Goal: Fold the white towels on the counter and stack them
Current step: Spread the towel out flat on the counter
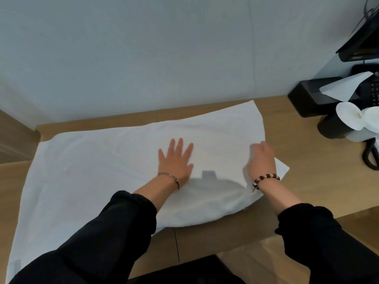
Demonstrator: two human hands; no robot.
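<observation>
Looks early: 1 white towel [92, 171] spread across the counter [307, 160], not yet folded down, no stack in sight. Left hand [176, 160] flat, pressing its middle; right hand [261, 160] curled round its right edge.

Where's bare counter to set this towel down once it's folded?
Bare counter lies right of the towel, up to the tissue box and cups; a strip also runs along the near edge in front of it. The right corner is crowded, and the towel covers the left.

Hotel room: wooden counter [303, 160] with desk phone [373, 92], tissue box [305, 99], covered cups [348, 117].
</observation>
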